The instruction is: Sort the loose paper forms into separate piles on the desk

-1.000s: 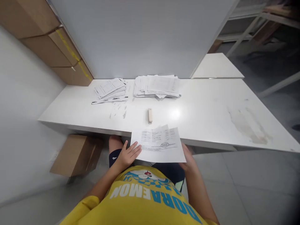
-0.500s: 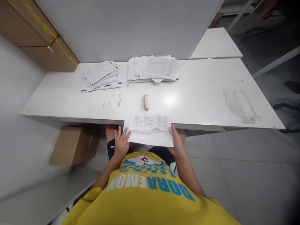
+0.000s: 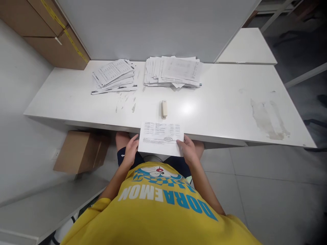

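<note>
From where I watch, cardboard boxes bound the desk at its far left, two paper piles, the left pile and the right pile, line the back edge against a grey panel, and the widest open stretch runs rightward to a grey stain. The printed sheet is between the hands, its far part overlapping the desk's front edge, near a small beige object. At the sheet's left edge I see the left hand, fingers bent; I cannot tell whether it grips. The right hand pinches the right edge, thumb on top. The right hand's other fingers are partly hidden, and the fine print is too small to read.
</note>
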A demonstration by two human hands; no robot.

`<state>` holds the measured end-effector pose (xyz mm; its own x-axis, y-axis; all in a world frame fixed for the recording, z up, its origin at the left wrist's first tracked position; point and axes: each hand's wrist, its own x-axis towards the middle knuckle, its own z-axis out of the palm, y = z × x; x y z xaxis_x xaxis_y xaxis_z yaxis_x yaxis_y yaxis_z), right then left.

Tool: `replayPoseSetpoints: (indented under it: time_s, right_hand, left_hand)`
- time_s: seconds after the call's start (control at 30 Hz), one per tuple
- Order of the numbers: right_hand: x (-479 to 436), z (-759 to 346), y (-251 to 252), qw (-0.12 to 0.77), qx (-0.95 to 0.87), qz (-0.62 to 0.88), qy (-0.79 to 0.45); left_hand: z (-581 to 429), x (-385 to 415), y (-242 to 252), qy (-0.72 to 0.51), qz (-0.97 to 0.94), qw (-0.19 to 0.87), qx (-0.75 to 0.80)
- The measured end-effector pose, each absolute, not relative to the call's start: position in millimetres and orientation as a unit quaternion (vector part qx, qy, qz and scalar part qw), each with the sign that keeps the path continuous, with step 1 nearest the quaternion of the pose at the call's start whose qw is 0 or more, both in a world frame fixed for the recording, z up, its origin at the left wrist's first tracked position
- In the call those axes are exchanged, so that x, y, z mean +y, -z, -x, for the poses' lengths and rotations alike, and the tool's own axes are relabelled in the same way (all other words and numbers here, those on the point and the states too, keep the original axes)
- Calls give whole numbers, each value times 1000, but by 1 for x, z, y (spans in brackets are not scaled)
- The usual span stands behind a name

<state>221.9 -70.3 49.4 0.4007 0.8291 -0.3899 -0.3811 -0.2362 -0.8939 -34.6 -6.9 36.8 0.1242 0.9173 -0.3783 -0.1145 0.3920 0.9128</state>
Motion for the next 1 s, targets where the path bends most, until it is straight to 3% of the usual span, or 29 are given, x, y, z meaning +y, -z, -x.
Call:
replayPoseSetpoints:
  time_s: [0.2, 0.37, 0.5, 0.63, 0.77, 0.9, 1.0]
  right_hand:
    - [-56, -245, -43, 558, -256, 660, -432]
    - [-36, -271, -52, 513, -289, 653, -477]
    - [-33, -286, -58, 493, -317, 689, -427]
    - [-29, -299, -66, 462, -326, 725, -393]
    - [-20, -317, -76, 450, -316, 741, -386]
    - [-19, -328, -79, 484, -292, 733, -378]
    - [-26, -331, -76, 499, -280, 729, -375]
  left_hand:
    - [13, 13, -40, -375, -509, 581, 512]
    - [4, 26, -39, -347, -538, 572, 513]
    - [2, 20, -42, -341, -584, 536, 505]
    - [5, 31, -57, -373, -701, 359, 490]
    - [-16, 79, -81, -342, -839, 193, 377]
    - [-61, 120, -84, -241, -930, 110, 254]
    - [-81, 128, -73, -193, -944, 84, 255]
